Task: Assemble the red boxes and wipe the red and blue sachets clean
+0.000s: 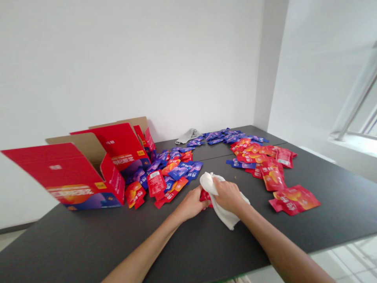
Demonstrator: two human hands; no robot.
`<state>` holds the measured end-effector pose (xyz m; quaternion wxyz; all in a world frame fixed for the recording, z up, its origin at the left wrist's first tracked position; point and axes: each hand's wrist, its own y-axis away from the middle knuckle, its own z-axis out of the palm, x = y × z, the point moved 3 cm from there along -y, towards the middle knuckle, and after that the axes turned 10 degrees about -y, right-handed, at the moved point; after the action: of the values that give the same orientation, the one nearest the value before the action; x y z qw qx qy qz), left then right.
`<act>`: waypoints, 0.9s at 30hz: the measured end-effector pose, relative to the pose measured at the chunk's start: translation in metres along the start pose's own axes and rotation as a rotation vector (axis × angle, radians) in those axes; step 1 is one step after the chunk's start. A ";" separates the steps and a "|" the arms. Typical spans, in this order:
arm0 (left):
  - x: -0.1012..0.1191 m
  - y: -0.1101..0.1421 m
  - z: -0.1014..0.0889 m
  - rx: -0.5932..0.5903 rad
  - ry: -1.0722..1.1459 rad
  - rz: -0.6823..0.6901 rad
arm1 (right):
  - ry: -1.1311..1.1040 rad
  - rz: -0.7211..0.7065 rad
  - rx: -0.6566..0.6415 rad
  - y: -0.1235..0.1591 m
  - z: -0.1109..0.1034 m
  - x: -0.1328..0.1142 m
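Observation:
Near the middle of the table, my left hand (193, 203) is closed on a red pouch (205, 196), most of which is hidden by my fingers and by cloth. My right hand (228, 194) grips a white cloth (223, 214) and presses it against that pouch. One end of the cloth hangs down toward the table's front. To the left of my hands lies a mixed heap of red and blue pouches (179, 171). On the right, several red pouches (272, 173) form a loose pile, with one red pouch (297, 199) lying closest to the front.
Open red cartons (85, 194) stand at the left with raised flaps. A grey cloth (188, 135) lies near the wall, beside a row of blue pouches (226, 136). The dark table (182, 251) ends at a front edge on the lower right.

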<state>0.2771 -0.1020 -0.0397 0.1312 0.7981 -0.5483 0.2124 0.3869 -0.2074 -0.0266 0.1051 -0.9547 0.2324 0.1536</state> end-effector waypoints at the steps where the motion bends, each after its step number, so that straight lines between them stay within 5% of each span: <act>1: -0.001 0.000 0.000 0.003 -0.019 -0.016 | 0.008 0.037 0.016 -0.001 -0.001 0.001; 4: -0.002 0.000 0.000 -0.001 -0.061 -0.032 | 0.019 0.083 0.041 0.000 -0.003 0.002; 8: 0.000 0.001 -0.001 0.033 -0.008 0.047 | -0.005 -0.047 -0.007 0.004 0.001 -0.003; 13: -0.001 0.003 -0.002 0.005 -0.071 -0.020 | 0.013 0.055 0.042 0.002 0.001 0.003; 17: 0.001 0.003 -0.002 -0.006 0.010 0.035 | -0.018 -0.066 -0.016 0.003 0.004 -0.003; 22: -0.002 0.003 -0.001 0.006 -0.068 -0.013 | 0.009 0.061 0.047 0.001 0.000 0.004; 27: 0.000 0.002 0.000 -0.010 0.007 0.018 | -0.026 -0.063 -0.013 0.002 0.003 0.000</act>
<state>0.2753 -0.1027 -0.0396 0.1351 0.7917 -0.5562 0.2136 0.3850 -0.2079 -0.0294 0.1068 -0.9600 0.2000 0.1640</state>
